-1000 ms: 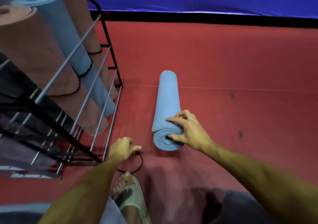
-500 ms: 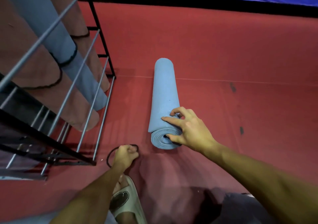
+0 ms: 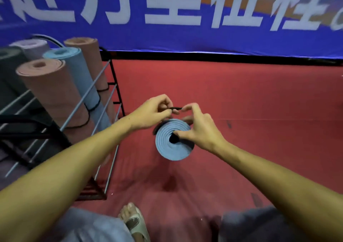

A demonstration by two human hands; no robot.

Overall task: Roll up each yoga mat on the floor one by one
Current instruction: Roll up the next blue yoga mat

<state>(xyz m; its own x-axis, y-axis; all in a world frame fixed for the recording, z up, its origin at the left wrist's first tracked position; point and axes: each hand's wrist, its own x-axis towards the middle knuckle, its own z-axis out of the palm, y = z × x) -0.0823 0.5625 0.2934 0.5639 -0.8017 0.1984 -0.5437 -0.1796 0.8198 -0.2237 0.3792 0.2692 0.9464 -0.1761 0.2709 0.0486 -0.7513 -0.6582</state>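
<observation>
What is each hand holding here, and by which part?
Both hands pinch a black elastic band stretched between them, left hand and right hand at opposite ends. The right thumb also sits in the blue mat's core.

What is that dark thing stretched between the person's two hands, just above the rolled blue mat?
A thin black band, pinched by the left hand and the right hand. It spans the short gap above the upended blue mat, seen in the head view.
</observation>
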